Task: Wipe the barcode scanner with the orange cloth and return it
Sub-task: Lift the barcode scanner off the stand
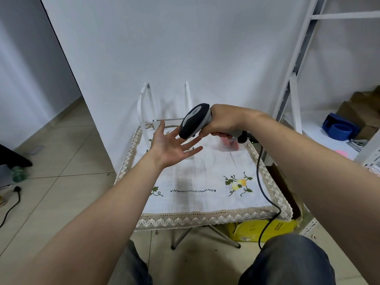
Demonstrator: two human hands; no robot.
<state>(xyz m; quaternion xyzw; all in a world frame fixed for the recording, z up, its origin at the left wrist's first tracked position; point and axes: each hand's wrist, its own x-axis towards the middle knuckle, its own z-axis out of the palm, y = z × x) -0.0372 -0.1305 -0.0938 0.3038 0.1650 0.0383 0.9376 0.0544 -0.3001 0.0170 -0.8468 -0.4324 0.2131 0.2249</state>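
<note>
Right hand [223, 120] grip closed on barcode scanner [194, 120], left hand [171, 144] open (empty), embroidered tablecloth [205, 182], white wall [185, 48].

Scanner aloft, cloth at the far edge

Grey-and-black barcode scanner [195, 120] tilts head-down above the surface; blurry orange cloth [231, 144] lies near its far right corner.
</note>
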